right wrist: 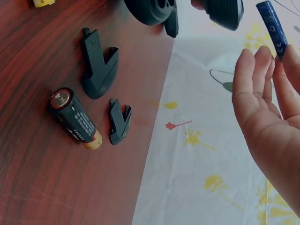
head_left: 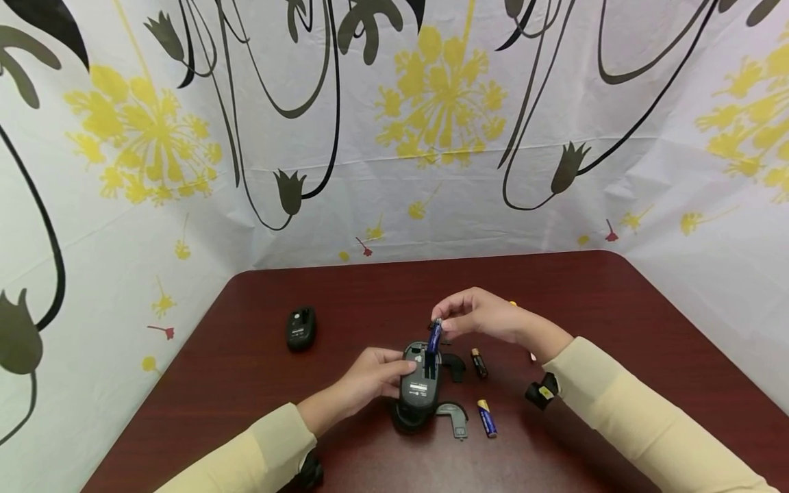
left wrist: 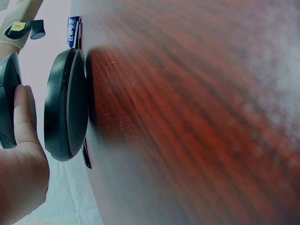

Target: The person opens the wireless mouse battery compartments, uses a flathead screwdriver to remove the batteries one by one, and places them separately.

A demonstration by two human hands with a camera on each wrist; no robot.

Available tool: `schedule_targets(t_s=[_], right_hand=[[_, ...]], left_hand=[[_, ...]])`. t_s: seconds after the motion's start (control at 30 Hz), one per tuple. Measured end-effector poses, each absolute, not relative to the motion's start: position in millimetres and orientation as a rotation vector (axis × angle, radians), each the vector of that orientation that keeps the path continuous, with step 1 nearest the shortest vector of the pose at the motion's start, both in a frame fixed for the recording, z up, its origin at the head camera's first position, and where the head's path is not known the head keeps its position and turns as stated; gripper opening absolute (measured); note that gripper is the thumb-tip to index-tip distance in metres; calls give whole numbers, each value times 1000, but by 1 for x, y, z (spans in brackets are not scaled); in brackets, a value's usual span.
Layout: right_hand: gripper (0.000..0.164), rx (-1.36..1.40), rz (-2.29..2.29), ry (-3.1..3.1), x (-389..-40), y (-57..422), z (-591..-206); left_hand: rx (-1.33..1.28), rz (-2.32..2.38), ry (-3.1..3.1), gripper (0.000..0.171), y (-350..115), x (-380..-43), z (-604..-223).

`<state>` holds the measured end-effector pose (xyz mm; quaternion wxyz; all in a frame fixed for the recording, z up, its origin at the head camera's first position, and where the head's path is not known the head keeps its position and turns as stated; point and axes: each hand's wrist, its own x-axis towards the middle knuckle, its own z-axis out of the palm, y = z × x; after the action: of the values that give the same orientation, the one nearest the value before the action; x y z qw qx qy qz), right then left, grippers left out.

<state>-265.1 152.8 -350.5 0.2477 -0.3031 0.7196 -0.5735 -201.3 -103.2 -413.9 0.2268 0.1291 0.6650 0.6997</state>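
My left hand (head_left: 370, 380) grips a dark computer mouse (head_left: 419, 389), its underside facing up with the battery slot uncovered. Between thumb and fingers of my right hand (head_left: 477, 316) is a blue AA battery (head_left: 434, 337), tilted over the slot's upper end. In the right wrist view that battery (right wrist: 273, 26) appears apart from the mouse (right wrist: 226, 14). Below the held mouse, a second dark mouse (left wrist: 65, 105) sits on the table. A black battery cover (head_left: 455, 368) and a grey one (head_left: 456, 418) lie to the right, near a black-and-gold battery (head_left: 479, 363) and a blue-and-gold battery (head_left: 487, 419).
Another black mouse (head_left: 301, 329) lies on the left of the dark red wooden table (head_left: 345, 294). A small yellow item (head_left: 513, 303) is mostly hidden behind my right wrist. Patterned white cloth (head_left: 394, 205) hangs around the table's far side.
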Motion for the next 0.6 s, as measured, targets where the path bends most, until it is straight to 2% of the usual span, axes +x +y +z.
schedule_targets(t_s=[0.6], right_hand=[[18, -540, -2035, 1670, -281, 173, -353]], left_hand=[[382, 1944, 1818, 36, -108, -202, -413]])
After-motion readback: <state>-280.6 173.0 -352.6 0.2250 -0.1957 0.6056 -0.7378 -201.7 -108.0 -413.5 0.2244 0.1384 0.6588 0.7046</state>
